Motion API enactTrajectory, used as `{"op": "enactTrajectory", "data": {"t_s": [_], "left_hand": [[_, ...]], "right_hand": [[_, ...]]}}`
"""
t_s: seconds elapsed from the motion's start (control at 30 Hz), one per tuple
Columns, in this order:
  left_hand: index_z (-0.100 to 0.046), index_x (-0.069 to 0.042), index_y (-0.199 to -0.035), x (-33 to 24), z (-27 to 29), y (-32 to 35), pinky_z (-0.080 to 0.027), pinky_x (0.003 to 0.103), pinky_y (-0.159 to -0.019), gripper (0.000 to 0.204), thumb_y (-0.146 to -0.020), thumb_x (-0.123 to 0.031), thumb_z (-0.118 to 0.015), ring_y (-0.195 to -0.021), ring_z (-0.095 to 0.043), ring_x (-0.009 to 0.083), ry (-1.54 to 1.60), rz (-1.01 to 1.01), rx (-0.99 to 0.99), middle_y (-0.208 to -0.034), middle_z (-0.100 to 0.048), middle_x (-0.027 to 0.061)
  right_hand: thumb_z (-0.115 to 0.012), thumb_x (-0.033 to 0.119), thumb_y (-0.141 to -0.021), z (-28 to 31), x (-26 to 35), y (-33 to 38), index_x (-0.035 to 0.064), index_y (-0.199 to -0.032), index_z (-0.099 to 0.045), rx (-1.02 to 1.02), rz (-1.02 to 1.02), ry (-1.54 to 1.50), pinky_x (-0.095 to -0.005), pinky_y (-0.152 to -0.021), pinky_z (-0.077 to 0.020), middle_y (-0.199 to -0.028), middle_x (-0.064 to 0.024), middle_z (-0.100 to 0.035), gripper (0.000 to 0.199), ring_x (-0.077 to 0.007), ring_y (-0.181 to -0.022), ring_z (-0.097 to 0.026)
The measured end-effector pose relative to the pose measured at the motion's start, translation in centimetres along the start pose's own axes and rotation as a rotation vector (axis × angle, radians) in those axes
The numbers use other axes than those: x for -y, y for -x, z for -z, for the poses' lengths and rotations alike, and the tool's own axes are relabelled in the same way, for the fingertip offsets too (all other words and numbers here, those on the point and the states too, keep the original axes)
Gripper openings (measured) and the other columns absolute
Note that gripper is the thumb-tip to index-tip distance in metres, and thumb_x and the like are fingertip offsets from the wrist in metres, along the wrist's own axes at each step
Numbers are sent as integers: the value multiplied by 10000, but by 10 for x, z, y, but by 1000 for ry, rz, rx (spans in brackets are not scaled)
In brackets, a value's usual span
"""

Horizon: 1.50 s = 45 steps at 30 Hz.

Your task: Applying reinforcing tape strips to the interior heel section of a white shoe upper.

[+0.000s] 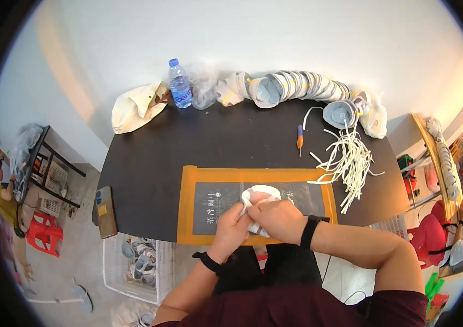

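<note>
1. From where I stand, the left hand (231, 224) has thumb and fingers pinched together on the near-left side of a white piece (267, 192). The right hand (279, 217) is curled over its nearer part, knuckles up; most of those fingertips are tucked out of my sight, but they look to be gripping it too.
2. The white piece sits between the two hands, its rounded rim showing just beyond the fingers and a bit of it peeking out below them. I'd judge it light and pliable, more likely to crumple than to break, and not very slippery. The rim looks the best place to hold, pinched from both sides, with a gentle squeeze so it keeps its shape.
3. Directly under the fingers is a dark printed sheet (190, 204), bordered by brown tape (258, 175).
4. Beyond the fingers to the right lie a heap of white strips (351, 163) and, nearer the middle, a small orange-handled tool (299, 140).
5. Farthest ahead of them, a curved row of nested pale pieces (305, 84) rests along the table's (149, 150) back edge, with a water bottle (179, 87) to its left.
</note>
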<state>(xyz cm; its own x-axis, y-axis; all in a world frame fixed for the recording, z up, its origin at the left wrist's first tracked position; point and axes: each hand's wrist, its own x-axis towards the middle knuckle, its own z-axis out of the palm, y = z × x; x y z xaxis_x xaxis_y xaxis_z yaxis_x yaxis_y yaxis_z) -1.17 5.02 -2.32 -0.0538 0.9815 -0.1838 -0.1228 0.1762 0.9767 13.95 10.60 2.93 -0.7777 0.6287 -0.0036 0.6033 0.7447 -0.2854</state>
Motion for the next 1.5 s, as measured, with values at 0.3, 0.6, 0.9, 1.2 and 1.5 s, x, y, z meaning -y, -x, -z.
{"op": "enactTrajectory", "data": {"t_s": [0.3,0.6,0.9,1.2,1.5], "left_hand": [[-586,-48,-1115,-2,6,-6,-416,186,-472,146,-992,-101,-529,-662,-531,41,-40,20,62,-919,-609,0],[-574,-41,-1053,-9,3,-6,-420,197,-484,110,-1004,-109,-503,-643,-522,44,59,34,78,-863,-600,7],[-574,-31,-1086,-1,2,-5,-431,201,-512,155,-1017,-152,-508,-628,-515,48,170,-27,53,-864,-612,14],[-591,-36,-1071,-1,0,-5,-422,194,-515,142,-1013,-140,-514,-625,-511,43,151,-30,9,-848,-614,-2],[-587,-48,-1071,-2,6,-6,-411,183,-483,122,-1005,-117,-511,-656,-518,29,53,12,39,-895,-610,-3]], "right_hand": [[-574,97,-849,-5,-8,-4,10,-933,-612,-25,47,-73,-428,-698,-545,-872,-201,-661,127,-374,-807,-676],[-523,121,-883,-2,-3,-4,-17,-997,-598,14,-129,-214,-423,-780,-540,-1023,-226,-650,194,-370,-898,-671],[-526,154,-872,5,-23,5,94,-1005,-590,-106,-124,-356,-435,-702,-534,-879,-137,-668,160,-339,-806,-673],[-551,226,-855,7,-15,4,101,-891,-621,-156,-229,-269,-456,-660,-516,-744,-125,-662,148,-344,-714,-664],[-568,168,-844,-12,-10,-4,28,-936,-593,-285,34,-69,-433,-621,-544,-809,-162,-670,169,-360,-722,-672]]}}
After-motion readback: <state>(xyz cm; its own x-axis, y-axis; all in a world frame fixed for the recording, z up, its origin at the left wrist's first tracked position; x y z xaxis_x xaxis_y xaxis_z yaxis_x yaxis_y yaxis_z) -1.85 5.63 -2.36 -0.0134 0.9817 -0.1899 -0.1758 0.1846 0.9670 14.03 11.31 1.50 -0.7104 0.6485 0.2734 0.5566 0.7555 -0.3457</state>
